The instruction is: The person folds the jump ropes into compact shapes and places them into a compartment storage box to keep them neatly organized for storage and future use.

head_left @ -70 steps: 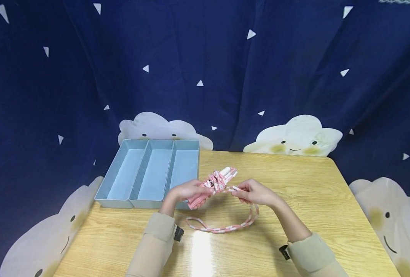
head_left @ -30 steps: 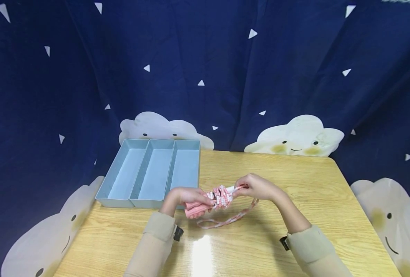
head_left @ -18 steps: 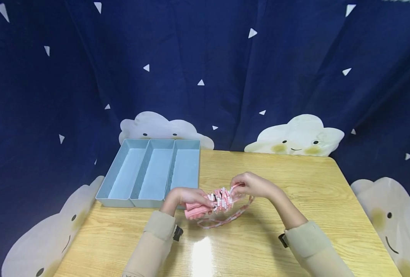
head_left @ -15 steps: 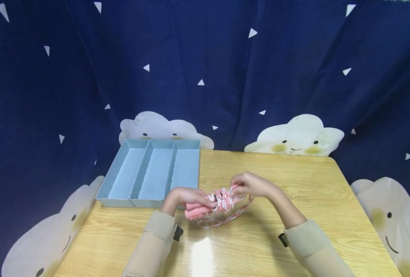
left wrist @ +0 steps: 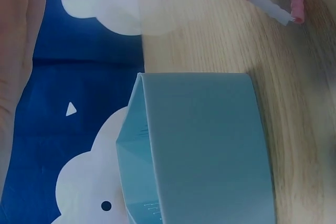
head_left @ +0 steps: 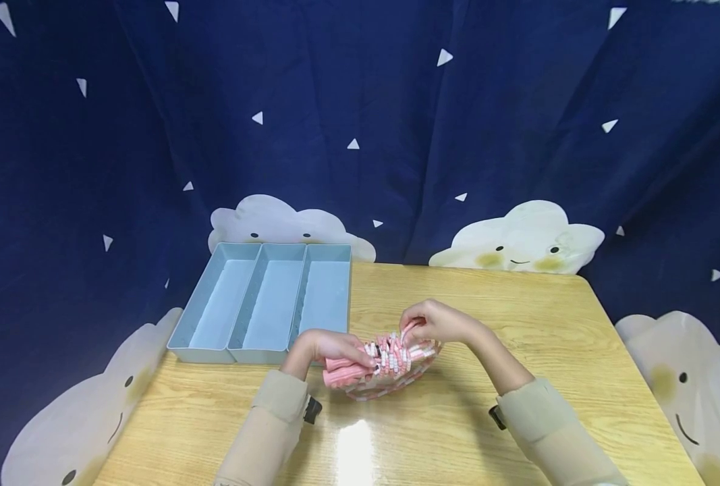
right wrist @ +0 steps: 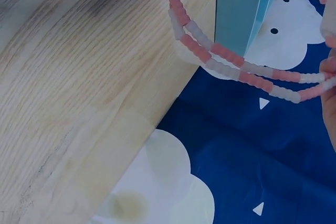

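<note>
A pink-and-white beaded jump rope [head_left: 394,359] is bundled over the table, much of its cord wound round its two handles. My left hand [head_left: 339,347] grips the pink handle ends [head_left: 343,374] beside the windings. At the other end of the bundle, my right hand [head_left: 435,320] pinches the cord between thumb and fingers. A loose doubled loop of cord hangs beneath; in the right wrist view this beaded cord [right wrist: 226,56] runs up to the fingers at the right edge. Only a bend of the cord [left wrist: 270,8] appears in the left wrist view.
Three long light-blue bins [head_left: 232,354] stand side by side at the back left, close to my left hand. The wooden table [head_left: 505,317] extends to the right. A dark blue curtain [head_left: 396,121] with clouds and triangles hangs behind.
The right hand has shifted from beside the bundle to over its far end, drawing the cord with it. The bundle has turned flatter, and the loose loop has become smaller.
</note>
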`<state>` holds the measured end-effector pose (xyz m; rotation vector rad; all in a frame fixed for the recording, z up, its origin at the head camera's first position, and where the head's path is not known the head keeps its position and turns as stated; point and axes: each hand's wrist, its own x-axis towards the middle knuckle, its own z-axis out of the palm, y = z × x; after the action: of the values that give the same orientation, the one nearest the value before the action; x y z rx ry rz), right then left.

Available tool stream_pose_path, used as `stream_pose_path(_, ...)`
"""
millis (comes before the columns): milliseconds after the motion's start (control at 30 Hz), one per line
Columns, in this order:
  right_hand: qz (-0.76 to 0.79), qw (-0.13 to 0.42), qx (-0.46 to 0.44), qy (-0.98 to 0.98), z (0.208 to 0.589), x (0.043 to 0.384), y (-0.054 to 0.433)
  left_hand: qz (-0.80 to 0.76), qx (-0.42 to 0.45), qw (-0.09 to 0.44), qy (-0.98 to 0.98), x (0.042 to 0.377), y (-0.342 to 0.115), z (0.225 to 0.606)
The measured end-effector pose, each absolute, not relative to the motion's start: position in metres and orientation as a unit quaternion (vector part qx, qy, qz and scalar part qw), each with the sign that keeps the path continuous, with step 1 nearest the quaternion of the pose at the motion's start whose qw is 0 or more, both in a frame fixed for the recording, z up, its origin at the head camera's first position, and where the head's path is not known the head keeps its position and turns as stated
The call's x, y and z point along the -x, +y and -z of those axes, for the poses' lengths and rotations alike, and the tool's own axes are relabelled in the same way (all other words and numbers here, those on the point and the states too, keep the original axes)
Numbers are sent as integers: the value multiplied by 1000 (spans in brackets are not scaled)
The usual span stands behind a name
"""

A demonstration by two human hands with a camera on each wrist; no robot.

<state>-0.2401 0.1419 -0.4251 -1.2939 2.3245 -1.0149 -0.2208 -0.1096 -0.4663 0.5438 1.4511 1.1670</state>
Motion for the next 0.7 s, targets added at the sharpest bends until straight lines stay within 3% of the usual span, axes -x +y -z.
stream_pose_path(433, 394, 185, 447, 782, 418, 241, 139, -485, -277, 554, 617, 218, -114, 459)
stream_pose_path(700, 431, 242, 459, 738, 416, 241, 139, -492, -290, 567, 593, 218, -113, 456)
